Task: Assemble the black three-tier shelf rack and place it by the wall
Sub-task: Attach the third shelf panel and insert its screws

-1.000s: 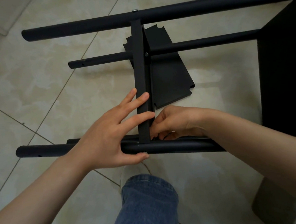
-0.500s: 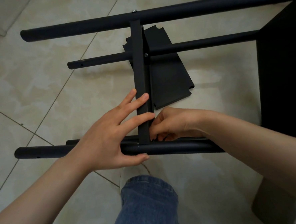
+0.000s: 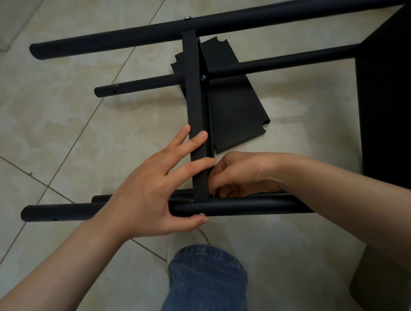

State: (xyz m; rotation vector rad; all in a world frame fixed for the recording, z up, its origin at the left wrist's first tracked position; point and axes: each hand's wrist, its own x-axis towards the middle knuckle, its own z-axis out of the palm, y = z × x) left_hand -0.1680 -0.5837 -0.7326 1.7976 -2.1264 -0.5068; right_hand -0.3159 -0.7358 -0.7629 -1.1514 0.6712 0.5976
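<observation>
I am looking down at the rack frame [image 3: 263,19], which lies on its side on the tile floor [image 3: 53,128] with its 4 black tubes running across the view. A shelf panel [image 3: 193,96] stands edge-on between the top tube and the near tube [image 3: 251,206]. A screw head [image 3: 187,17] shows on the top tube where the panel meets it, and another screw [image 3: 203,77] sits where the second tube [image 3: 278,63] crosses it. A second fitted shelf [image 3: 393,95] fills the right edge as a broad dark face. 1 loose panel [image 3: 235,115] lies flat on the floor beyond the frame, partly behind the edge-on panel.

My left hand [image 3: 151,194] is spread flat, fingers straight and pressed against the panel's edge. Its thumb lies along the underside of the near tube, beside a small screw head [image 3: 201,214]. My right hand [image 3: 244,174] is tucked into the corner where the panel meets the near tube, fingers curled in tight. The fingertips are hidden there, so I cannot tell whether they pinch anything.

A knee in blue jeans [image 3: 205,287] and a pale shoe [image 3: 178,243] show just below the near tube.
</observation>
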